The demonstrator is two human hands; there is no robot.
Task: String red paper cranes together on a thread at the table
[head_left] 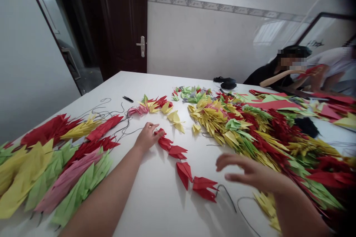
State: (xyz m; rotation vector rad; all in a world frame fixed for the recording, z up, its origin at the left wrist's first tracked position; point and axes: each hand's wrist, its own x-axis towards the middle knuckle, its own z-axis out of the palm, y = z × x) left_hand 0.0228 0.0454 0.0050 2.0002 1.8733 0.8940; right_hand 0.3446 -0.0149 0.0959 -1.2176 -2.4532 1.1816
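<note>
Red cranes lay in a loose line on dark thread across the white table, running from beside the left hand toward the right hand. The left hand's fingertips met the topmost crane of that line; whether they pinched it or only touched it, I could not tell. The right hand was open, its fingers spread and slightly curled, held with nothing in it just beyond the lower cranes. A curve of thread lay on the table beneath it.

Left of the line lay long strings of folded cranes in red, yellow, green and pink, side by side, with tangled thread at their ends. A big heap of cranes in yellow, green and red filled the table's right side. Yellow and pink cranes lay between the strings and the heap. Near the far edge sat a small black tool, too small to name, and a dark pouch. At the far right, a co-worker in black held up red paper, beside a person in a white shirt. Behind the table stood a dark door.
</note>
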